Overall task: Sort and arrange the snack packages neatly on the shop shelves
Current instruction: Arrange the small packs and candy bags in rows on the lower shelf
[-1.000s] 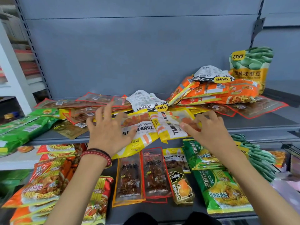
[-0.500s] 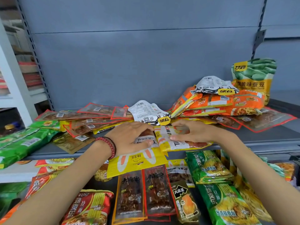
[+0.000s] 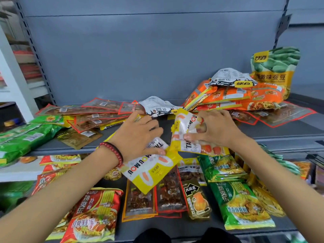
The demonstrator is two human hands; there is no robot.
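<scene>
Sorting barely begun: left hand [image 3: 138, 135] presses flat on a yellow-and-white plastic snack packet [image 3: 149, 171], right hand [image 3: 215, 130] pinches its twin [image 3: 181, 125] at 3 o'clock, jumbled heaps [image 3: 236, 97] behind.

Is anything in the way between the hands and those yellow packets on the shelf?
Nothing visible: the left hand rests on the lower yellow packet, and the right hand grips the upper yellow packet.
</scene>
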